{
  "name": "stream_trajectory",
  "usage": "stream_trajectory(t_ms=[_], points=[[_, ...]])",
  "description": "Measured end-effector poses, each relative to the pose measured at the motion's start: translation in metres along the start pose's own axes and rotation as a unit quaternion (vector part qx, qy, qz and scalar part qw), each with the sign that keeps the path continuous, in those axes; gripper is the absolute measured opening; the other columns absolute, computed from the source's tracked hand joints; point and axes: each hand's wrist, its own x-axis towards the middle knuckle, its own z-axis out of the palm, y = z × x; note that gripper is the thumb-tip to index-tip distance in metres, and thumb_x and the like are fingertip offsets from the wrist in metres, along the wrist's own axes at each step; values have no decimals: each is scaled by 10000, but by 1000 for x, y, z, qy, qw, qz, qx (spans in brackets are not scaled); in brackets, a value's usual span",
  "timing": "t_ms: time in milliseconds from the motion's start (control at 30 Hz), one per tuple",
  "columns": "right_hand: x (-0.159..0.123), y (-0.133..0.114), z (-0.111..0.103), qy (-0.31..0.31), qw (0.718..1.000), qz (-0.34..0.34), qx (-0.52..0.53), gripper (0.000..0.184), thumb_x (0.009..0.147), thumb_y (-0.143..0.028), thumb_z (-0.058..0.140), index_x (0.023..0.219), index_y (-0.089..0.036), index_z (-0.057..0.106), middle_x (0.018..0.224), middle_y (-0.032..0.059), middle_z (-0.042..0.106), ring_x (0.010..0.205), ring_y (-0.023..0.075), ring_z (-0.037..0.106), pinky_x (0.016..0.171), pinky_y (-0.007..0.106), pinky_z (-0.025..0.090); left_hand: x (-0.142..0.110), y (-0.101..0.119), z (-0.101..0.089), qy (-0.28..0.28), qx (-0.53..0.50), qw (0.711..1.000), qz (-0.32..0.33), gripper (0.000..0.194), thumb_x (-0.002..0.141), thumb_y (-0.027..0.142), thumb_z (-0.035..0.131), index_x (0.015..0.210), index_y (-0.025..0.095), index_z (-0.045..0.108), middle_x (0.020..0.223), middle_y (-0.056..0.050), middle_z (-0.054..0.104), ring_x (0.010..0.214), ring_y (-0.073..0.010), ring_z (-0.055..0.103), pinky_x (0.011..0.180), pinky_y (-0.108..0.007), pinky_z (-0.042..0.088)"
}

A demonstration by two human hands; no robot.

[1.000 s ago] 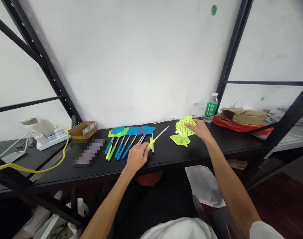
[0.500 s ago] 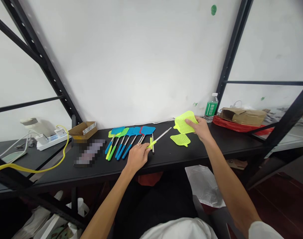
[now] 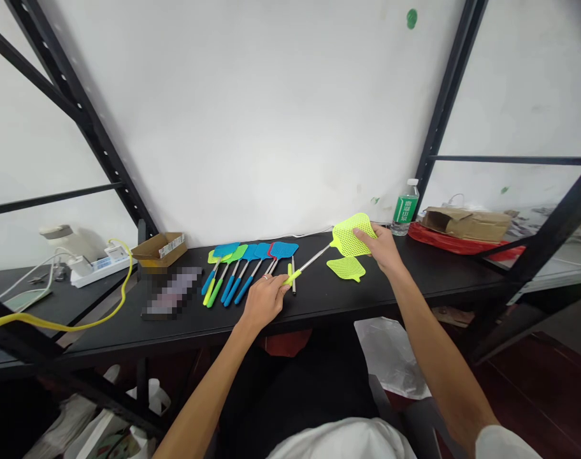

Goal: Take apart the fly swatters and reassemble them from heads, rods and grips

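Note:
My left hand [image 3: 263, 299] rests on the black table [image 3: 319, 296] and pinches the yellow-green grip end of a metal swatter rod [image 3: 306, 264]. My right hand [image 3: 383, 247] is closed on a yellow-green mesh swatter head [image 3: 350, 234], held just above the table, its neck touching the rod's far tip. A second yellow-green head [image 3: 346, 268] lies flat on the table below it. A row of finished swatters [image 3: 243, 262] with blue and green heads lies left of my left hand.
A small cardboard box [image 3: 159, 250] and a blurred flat item [image 3: 172, 292] sit to the left. A water bottle [image 3: 404, 208] stands against the wall, beside a red tray with a cardboard box [image 3: 465, 223]. A yellow cable [image 3: 56, 326] and power strip [image 3: 98, 269] lie far left. Black rack posts frame both sides.
My right hand lifted one mesh head off the other and brought it left to the rod's tip. My left hand kept its hold and tilted the rod's far end toward the head.

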Motion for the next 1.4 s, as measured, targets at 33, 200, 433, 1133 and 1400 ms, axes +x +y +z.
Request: stream_trajectory(t_ms=[33, 200, 433, 1133, 1400], points=[[1, 1, 0, -2, 1000, -2, 6, 465, 736, -511, 751, 1016, -140, 732, 885, 98, 749, 743, 246, 696, 567, 304, 522, 0, 0, 0, 1, 0, 1000, 2, 211, 998, 278, 467, 1106, 199, 632, 841, -48, 682, 786, -209, 616, 688, -308, 422], [6, 7, -4, 8, 999, -37, 20, 419, 768, -517, 728, 1015, -179, 743, 933, 81, 752, 831, 254, 703, 683, 330, 545, 0, 1, -1, -1, -7, 1000, 4, 193, 991, 259, 482, 1086, 201, 639, 829, -43, 688, 770, -203, 610, 673, -304, 418], [7, 5, -9, -4, 999, -53, 10, 399, 805, -541, 683, 1008, -202, 740, 980, 76, 753, 895, 266, 704, 768, 350, 548, 0, 1, -1, -10, -13, 1000, 7, 200, 992, 245, 478, 1102, 200, 640, 878, -40, 713, 803, -212, 601, 699, -319, 423], [9, 2, -11, -5, 999, -37, 25, 533, 789, -534, 706, 1231, -238, 663, 954, 73, 749, 909, 287, 704, 776, 396, 551, 0, 1, -1, -13, -18, 1000, 13, 211, 997, 282, 473, 1106, 211, 639, 948, -46, 729, 845, -216, 617, 739, -331, 443], [3, -5, -10, -24, 994, -105, -5, 620, 847, -558, 635, 1413, -337, 512, 1221, 56, 691, 1174, 309, 621, 975, 481, 491, 1, 4, -3, -16, -19, 1000, 9, 190, 990, 279, 476, 1091, 216, 625, 941, -45, 718, 854, -216, 618, 747, -327, 443]])
